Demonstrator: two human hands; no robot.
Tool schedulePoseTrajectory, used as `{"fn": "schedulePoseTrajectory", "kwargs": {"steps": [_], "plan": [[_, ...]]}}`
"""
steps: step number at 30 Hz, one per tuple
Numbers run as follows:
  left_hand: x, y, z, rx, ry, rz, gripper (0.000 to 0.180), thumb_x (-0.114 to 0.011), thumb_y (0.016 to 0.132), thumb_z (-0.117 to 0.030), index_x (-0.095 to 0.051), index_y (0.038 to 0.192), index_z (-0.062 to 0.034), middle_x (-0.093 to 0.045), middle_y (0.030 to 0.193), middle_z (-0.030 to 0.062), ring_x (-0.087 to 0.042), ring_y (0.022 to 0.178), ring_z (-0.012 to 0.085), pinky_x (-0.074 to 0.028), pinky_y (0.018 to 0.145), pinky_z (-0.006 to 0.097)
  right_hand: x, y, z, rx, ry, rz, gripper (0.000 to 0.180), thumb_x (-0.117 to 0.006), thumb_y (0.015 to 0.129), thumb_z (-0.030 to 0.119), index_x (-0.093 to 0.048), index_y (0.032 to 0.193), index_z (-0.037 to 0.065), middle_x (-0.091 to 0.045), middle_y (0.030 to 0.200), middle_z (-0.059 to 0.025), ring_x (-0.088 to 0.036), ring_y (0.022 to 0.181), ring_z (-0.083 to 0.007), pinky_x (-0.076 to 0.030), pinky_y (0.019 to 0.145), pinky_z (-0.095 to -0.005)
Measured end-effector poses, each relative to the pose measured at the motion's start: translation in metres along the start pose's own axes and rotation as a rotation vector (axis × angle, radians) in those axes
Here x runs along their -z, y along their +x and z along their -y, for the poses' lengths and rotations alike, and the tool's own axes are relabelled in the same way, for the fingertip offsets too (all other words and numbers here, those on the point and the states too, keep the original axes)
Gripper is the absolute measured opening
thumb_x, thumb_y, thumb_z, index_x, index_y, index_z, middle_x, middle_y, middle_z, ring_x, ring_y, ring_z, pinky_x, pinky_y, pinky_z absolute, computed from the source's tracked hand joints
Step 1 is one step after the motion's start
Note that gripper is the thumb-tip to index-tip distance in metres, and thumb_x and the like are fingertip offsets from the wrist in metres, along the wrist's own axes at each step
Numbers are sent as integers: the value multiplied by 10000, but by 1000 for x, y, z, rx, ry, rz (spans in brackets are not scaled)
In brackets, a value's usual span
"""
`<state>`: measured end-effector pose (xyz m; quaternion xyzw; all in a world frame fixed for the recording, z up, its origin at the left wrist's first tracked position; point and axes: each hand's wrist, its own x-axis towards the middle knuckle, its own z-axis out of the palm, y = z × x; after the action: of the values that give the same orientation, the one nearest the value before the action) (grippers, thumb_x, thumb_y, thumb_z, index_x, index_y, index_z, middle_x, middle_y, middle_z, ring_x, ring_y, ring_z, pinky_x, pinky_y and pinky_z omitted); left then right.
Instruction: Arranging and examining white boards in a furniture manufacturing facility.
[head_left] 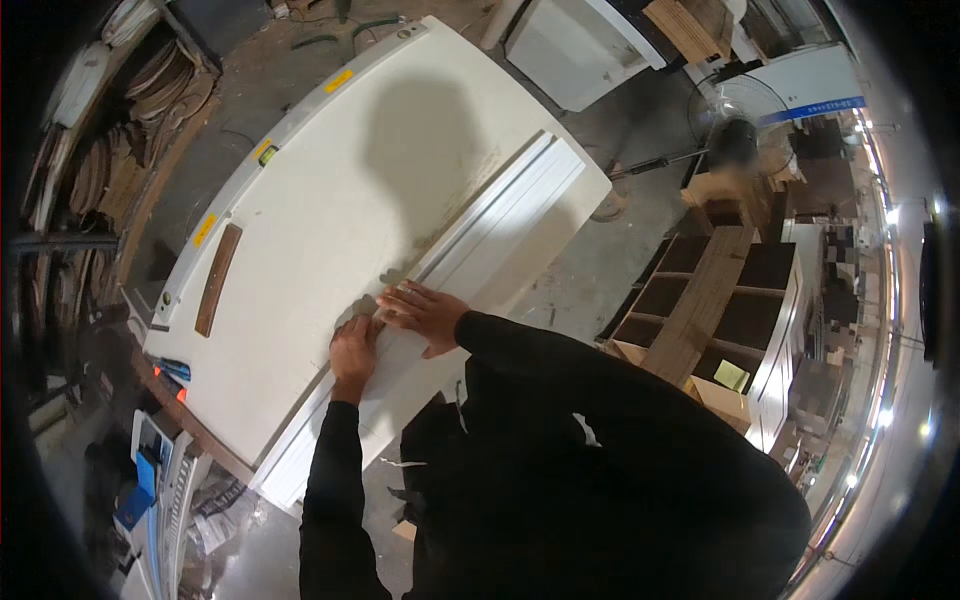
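A long white grooved board [520, 205] lies diagonally along the near edge of a cream worktable [290, 260]. About halfway along it, my two hands meet at its far edge. My left hand [353, 355] has its fingers bent together over that edge. Just to the right, my right hand [425, 312] rests across the board, fingers stretched toward the left hand and thumb apart on the white surface. Whether anything small lies under the fingertips is hidden. My head's shadow falls on the tabletop beyond.
A spirit level [300, 122] runs along the table's far edge. On top lie a brown strip [218, 280] and a blue-handled tool [174, 369] at the left corner. A fan [738, 135] and an open compartmented cabinet [755, 325] stand to the right. Shelves of curved pieces [160, 90] line the left.
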<state>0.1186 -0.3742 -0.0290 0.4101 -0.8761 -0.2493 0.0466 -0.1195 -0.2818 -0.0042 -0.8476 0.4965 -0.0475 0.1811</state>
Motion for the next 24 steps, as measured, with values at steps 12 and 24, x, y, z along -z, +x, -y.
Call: {"fn": "schedulePoseTrajectory", "kwargs": {"steps": [12,24], "plan": [[6,-28,-34,378,-403,67,303,-652,1077,-220,-756,1252,4,-774,908,217,-776,874,311,-586,804,407,30,-40,-103,-240,191,-562,914,-878,734,449,-572,1554,189,-442,1677,-147,-343,1585,-390,-237,1325,-562],[-11,-20,-31,449,-395,27,318,-665,1075,-291,-763,1257,-50,-771,1028,234,-758,975,321,-574,896,399,58,-185,-367,-1017,716,-723,788,-883,848,450,-623,1455,20,-673,1440,-205,-637,1340,-351,-509,1112,-418]]}}
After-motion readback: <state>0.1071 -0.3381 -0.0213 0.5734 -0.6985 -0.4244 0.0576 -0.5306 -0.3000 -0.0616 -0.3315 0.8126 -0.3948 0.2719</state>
